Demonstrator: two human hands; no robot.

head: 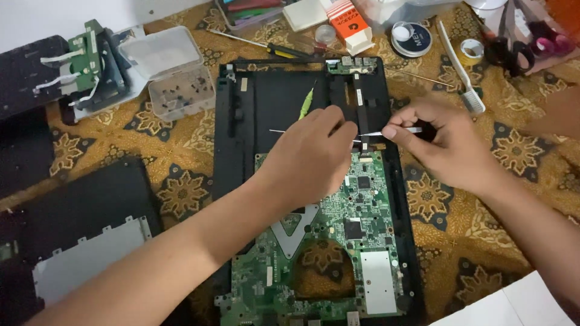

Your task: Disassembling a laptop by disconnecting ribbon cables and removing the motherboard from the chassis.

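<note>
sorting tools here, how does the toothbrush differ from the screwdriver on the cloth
The toothbrush is white plastic with a bristled head; the screwdriver has a thin metal shaft and a dark and yellow handle. The toothbrush lies right of the black laptop base, running top to bottom; the screwdriver lies above that base, nearly level. Both rest untouched on the patterned cloth, away from both hands.

A green board (338, 241) lay flat in an opened black laptop shell (272, 96), filling its lower half. Thin metal tweezers (396, 131), held nearly level, pointed at the board's upper edge beside a flat black cable (361, 115).
</note>
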